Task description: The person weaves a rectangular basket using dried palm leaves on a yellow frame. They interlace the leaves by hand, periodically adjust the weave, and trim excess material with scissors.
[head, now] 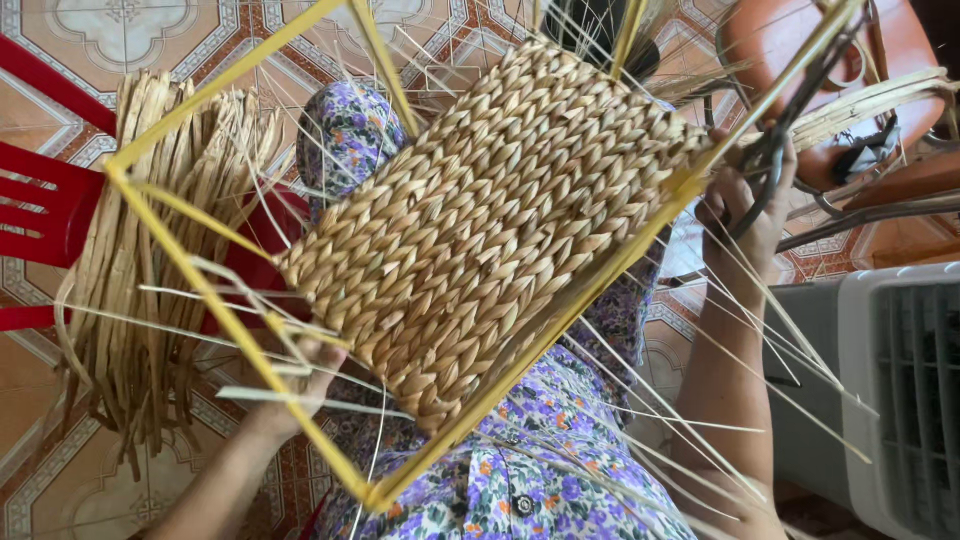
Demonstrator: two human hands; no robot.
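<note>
A yellow wire frame (215, 310) rests on my lap, partly covered with a woven panel of tan braided straw (480, 220). My left hand (310, 375) grips the lower left edge of the weave and the frame, fingers curled under it. At the frame's upper right corner, my right hand (745, 205) is closed on a dark pair of scissors (790, 130). Thin loose straw strands (740, 400) stick out from the panel on all sides.
A bundle of dried straw (150, 260) lies over a red plastic chair (40, 215) at left. A grey and white appliance (890, 390) stands at right. An orange seat (800, 50) with metal parts is at upper right. Patterned tile floor (90, 30) lies below.
</note>
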